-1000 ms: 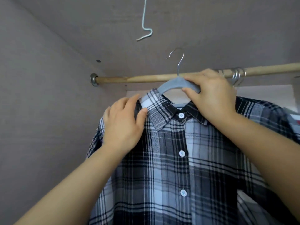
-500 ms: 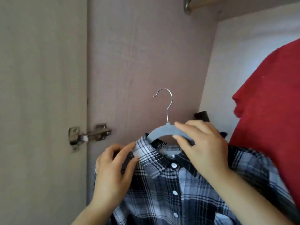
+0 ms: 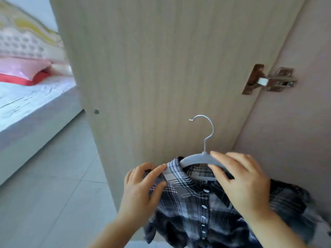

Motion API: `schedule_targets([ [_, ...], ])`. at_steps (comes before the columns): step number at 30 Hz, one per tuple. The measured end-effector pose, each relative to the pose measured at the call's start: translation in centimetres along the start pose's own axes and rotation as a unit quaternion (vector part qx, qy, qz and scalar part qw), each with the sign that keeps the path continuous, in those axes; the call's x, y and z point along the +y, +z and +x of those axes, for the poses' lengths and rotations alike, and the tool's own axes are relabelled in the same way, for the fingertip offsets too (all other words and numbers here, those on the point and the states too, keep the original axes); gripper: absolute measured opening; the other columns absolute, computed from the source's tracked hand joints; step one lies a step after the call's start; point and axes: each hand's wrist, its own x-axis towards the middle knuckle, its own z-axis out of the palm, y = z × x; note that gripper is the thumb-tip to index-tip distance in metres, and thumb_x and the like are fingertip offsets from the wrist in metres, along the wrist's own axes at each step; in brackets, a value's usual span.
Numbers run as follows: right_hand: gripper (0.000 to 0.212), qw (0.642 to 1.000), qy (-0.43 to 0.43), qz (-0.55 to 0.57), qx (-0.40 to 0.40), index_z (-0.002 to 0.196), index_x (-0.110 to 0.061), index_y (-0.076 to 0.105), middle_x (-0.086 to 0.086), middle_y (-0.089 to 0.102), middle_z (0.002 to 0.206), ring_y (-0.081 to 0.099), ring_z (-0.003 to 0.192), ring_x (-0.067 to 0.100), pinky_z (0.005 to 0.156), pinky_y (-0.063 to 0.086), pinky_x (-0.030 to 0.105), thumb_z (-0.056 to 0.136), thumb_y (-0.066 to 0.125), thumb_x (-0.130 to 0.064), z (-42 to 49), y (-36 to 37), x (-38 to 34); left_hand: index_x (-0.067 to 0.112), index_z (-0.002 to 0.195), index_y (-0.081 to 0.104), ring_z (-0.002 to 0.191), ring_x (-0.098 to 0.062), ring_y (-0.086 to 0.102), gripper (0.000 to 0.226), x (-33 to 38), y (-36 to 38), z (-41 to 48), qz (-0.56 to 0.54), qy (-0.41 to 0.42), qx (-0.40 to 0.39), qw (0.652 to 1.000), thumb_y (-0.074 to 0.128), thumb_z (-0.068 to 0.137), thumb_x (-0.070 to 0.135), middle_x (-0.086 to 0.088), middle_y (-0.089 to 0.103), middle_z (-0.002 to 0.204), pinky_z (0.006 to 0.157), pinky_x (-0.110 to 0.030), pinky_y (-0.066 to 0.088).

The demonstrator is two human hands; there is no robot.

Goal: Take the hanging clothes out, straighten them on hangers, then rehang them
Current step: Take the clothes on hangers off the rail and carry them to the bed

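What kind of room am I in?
Most likely a bedroom, at an open wardrobe: a bed with a pink pillow, a hinged wardrobe door, a plaid shirt on a hanger.

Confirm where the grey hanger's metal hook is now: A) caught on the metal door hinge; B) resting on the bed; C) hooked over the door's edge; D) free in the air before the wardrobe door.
D: the silver wire hook of the grey plastic hanger stands free before the pale wood-grain wardrobe door, while the right grip holds the hanger and the left grip pinches the black-and-white plaid shirt.
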Motion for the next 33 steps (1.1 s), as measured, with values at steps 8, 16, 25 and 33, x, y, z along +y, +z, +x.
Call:
schedule_targets([
  [8, 0.023, 0.980, -0.051, 0.194, -0.021, 0.097, -0.017, 0.074, 0.000, 0.066, 0.082, 0.054, 0.074, 0.014, 0.068, 0.043, 0.023, 0.076, 0.072, -0.026, 2.3, 10.9, -15.2, 0.022, 0.110, 0.063, 0.091, -0.015, 0.049, 0.032, -10.4, -11.9, -4.6, 0.129, -0.113, 0.130, 0.977, 0.052, 0.083, 0.035, -0.002, 0.060, 0.100, 0.085, -0.034, 0.036],
  [16, 0.029, 0.934, -0.107, 0.333, -0.069, 0.099, -0.018, 0.072, -0.002, 0.065, 0.080, 0.058, 0.067, 0.017, 0.056, 0.047, 0.021, 0.071, 0.075, -0.026, 5.0, 20.1, -34.6, 0.016, 0.103, 0.069, 0.094, -0.014, 0.048, 0.036, -21.4, -26.2, -9.3, 0.249, -0.223, 0.223, 0.916, 0.051, 0.083, 0.039, 0.001, 0.061, 0.097, 0.089, -0.037, 0.035],
  [25, 0.029, 0.870, -0.139, 0.452, -0.140, 0.099, -0.017, 0.071, -0.003, 0.066, 0.082, 0.059, 0.070, 0.015, 0.061, 0.046, 0.015, 0.074, 0.067, -0.031, 7.9, 29.0, -52.3, 0.018, 0.101, 0.070, 0.094, -0.012, 0.049, 0.032, -31.7, -38.2, -13.0, 0.350, -0.276, 0.296, 0.845, 0.052, 0.083, 0.037, 0.003, 0.062, 0.096, 0.089, -0.028, 0.032],
  [33, 0.032, 0.803, -0.175, 0.539, -0.184, 0.098, -0.021, 0.072, -0.004, 0.066, 0.084, 0.060, 0.077, 0.016, 0.071, 0.042, 0.016, 0.067, 0.080, -0.023, 11.3, 39.5, -66.3, 0.018, 0.102, 0.070, 0.091, -0.018, 0.054, 0.025, -41.8, -44.8, -13.2, 0.388, -0.382, 0.333, 0.770, 0.070, 0.078, 0.023, 0.001, 0.064, 0.097, 0.085, -0.021, 0.027],
])
